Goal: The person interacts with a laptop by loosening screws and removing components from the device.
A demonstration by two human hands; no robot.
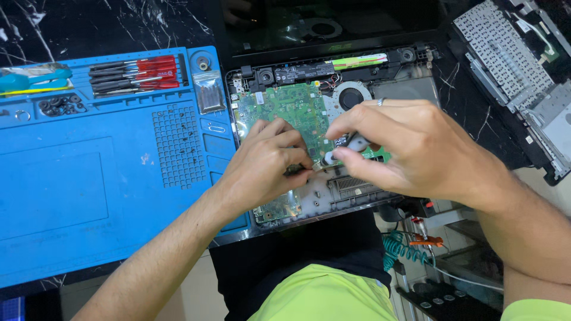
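hands on the open laptop board

both hands meet mid-board. left hand fingers pinched on sth small & dark, can't tell what. right hand fingertips closed on a small white part by the green circuit board in the laptop base. looks like a fiddly seating/removal step; wants a steady, light grip. blue rubbery mat w/ red screwdrivers at left.

Single head-worn view, looking steeply down.
The camera sits close above the tabletop, facing away from the wearer's body.
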